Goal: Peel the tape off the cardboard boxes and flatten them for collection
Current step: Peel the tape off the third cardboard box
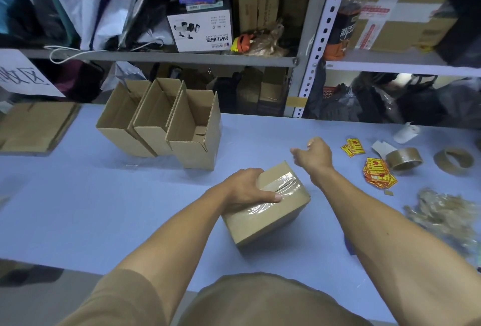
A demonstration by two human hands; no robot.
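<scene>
Box: a sealed box [268, 208] sits at the centre of the frame on the blue worktop [104, 208], its top seam covered by clear tape [282, 183].
Left hand: my left hand [247, 186] rests on the box's top left edge, fingers curled over the far side, thumb lying flat along the tape.
Right hand: my right hand [313, 155] hangs above the worktop just up and right of the box, touching nothing, fingers loosely bent and holding nothing.
Open boxes: three open boxes [161, 122] stand side by side, touching, up and left of centre.
Flat card: flattened cardboard [36, 127] lies at the left edge.
Stickers: yellow and red stickers [377, 172] are scattered right of my right hand.
Tape rolls: a brown roll [403, 159] and a bare core [454, 160] lie near the right edge.
Peeled tape: a crumpled heap of tape [442, 211] sits at lower right.
Shelf: a cluttered metal shelf [182, 57] runs across the top.
</scene>
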